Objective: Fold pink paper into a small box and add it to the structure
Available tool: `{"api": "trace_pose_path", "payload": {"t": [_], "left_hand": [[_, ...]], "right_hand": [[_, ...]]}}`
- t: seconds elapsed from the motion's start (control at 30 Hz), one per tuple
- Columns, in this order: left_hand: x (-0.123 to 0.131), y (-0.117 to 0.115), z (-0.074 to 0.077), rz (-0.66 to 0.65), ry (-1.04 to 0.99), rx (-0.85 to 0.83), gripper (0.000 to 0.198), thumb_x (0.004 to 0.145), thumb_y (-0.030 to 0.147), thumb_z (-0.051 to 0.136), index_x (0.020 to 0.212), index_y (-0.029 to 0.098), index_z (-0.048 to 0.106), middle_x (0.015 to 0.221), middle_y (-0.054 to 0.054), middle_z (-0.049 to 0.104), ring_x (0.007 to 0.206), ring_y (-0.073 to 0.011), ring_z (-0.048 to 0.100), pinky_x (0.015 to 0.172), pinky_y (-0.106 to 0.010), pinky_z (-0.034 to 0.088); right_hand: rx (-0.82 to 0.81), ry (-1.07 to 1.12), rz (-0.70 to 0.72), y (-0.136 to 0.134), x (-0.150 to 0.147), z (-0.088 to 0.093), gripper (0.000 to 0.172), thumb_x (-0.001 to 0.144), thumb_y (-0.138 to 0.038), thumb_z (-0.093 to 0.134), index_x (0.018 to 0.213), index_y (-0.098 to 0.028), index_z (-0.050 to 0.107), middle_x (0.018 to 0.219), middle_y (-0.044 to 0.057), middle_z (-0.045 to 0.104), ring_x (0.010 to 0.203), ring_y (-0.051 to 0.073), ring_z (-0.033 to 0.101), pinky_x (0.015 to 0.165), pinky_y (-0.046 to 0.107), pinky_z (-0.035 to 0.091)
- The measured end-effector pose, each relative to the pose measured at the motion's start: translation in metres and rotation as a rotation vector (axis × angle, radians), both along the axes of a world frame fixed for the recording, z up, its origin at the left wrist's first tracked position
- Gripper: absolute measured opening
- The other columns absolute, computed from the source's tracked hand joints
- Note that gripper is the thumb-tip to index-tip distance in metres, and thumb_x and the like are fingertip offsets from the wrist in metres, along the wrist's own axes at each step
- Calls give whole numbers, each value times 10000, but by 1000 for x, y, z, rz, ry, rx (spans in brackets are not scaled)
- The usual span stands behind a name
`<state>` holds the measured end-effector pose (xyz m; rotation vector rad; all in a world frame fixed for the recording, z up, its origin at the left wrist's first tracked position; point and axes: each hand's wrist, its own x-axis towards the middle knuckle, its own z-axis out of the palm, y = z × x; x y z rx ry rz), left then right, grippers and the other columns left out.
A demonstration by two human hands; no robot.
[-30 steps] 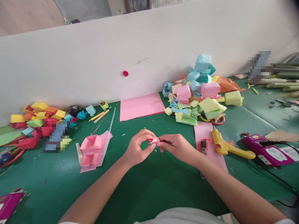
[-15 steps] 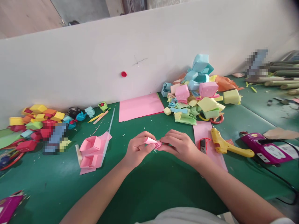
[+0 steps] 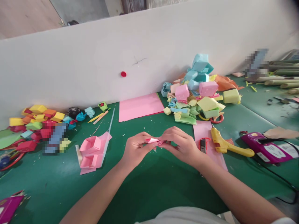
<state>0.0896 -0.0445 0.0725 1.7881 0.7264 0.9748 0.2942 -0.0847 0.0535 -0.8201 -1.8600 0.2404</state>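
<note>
Between my hands, above the green table [image 3: 149, 183], is a small folded piece of pink paper [image 3: 153, 140]. My left hand [image 3: 137, 149] pinches its left end between thumb and fingers. At its right end my right hand [image 3: 178, 143] grips it too, fingers curled over and partly hiding it. Two open pink paper boxes [image 3: 90, 145] rest on pink paper to the left, beside a clear glue stick [image 3: 109, 126]. Right of my right hand lie a red and black cutter [image 3: 203, 145] and a yellow hot glue gun [image 3: 221, 143], both on a pink sheet [image 3: 202, 127].
Pink sheets [image 3: 140, 107] lie against the white partition [image 3: 93, 65]. A heap of pastel folded paper [image 3: 193, 90] stands at the back right, bright paper boxes [image 3: 39, 118] at the left. A purple box [image 3: 268, 147] with a black cable and bamboo sticks [image 3: 277, 79] are far right.
The pink paper has tilted slightly in my fingers, showing a flatter, paler fold. My right hand has shifted a little; both hands keep their hold.
</note>
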Motion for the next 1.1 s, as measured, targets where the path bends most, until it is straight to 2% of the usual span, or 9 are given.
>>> {"api": "trace_pose_path", "payload": {"t": [0.07, 0.17, 0.3, 0.47, 0.6, 0.73, 0.87, 0.97, 1.1], "left_hand": [[0, -1, -2, 53, -9, -37, 147, 861, 335, 766, 836, 191, 777, 768, -39, 717, 676, -159, 681, 610, -257, 574], [0, -2, -3, 83, -29, -44, 150, 823, 334, 799, 842, 193, 755, 826, -53, 746, 751, -188, 705, 681, -288, 591], [-2, 4, 2, -33, -35, -74, 134, 815, 322, 794, 794, 200, 744, 855, -54, 707, 808, -187, 676, 708, -289, 564], [-6, 15, 7, -199, -12, -340, 174, 767, 333, 826, 739, 187, 738, 862, -40, 651, 768, -164, 627, 685, -287, 526], [-9, 19, 7, -273, 35, -493, 160, 767, 304, 824, 723, 172, 745, 936, -51, 638, 789, -154, 609, 732, -293, 516], [-12, 22, 6, -293, 69, -517, 193, 727, 336, 855, 732, 173, 751, 935, -55, 647, 763, -157, 622, 725, -309, 532], [-15, 28, 3, -307, 108, -380, 180, 720, 340, 865, 743, 195, 761, 896, -50, 666, 775, -171, 648, 714, -316, 552], [-15, 28, -1, -249, 151, -107, 118, 778, 316, 829, 793, 215, 770, 891, -58, 698, 791, -181, 667, 710, -310, 553], [-8, 20, -5, -77, 107, 303, 60, 895, 258, 720, 867, 218, 756, 872, -56, 726, 801, -176, 686, 747, -302, 558]], "right_hand": [[-9, 10, -5, 0, -1, 1, 86, 973, -233, 638, 1054, -246, 665, 879, 54, 710, 804, 194, 647, 696, 349, 568], [-44, 22, 7, -1, -2, 2, 56, 970, -223, 643, 1025, -230, 652, 890, 55, 697, 793, 178, 627, 667, 314, 562], [-13, -43, 32, 0, 0, 0, 64, 966, -208, 648, 1025, -230, 637, 889, 46, 702, 809, 178, 637, 725, 328, 570], [120, -136, 32, 1, 0, -7, 134, 956, -158, 645, 1072, -222, 626, 904, 60, 712, 869, 203, 664, 771, 360, 589], [220, -135, 23, 1, 0, -11, 195, 936, -139, 664, 1104, -227, 619, 912, 63, 713, 944, 220, 687, 787, 366, 616], [239, -192, 60, 0, 3, -6, 168, 937, -124, 656, 1080, -213, 656, 934, 68, 730, 985, 223, 691, 828, 369, 630], [174, -157, 102, 2, 5, -3, 179, 950, -124, 636, 1084, -229, 690, 994, 64, 744, 1056, 226, 686, 899, 391, 618], [111, -81, 112, 6, 6, -3, 204, 958, -118, 619, 1101, -238, 700, 1038, 66, 751, 1071, 222, 688, 927, 401, 605], [-17, 56, 69, 8, 4, -3, 182, 957, -156, 636, 1082, -263, 713, 1014, 60, 761, 1031, 219, 703, 873, 386, 620]]}}
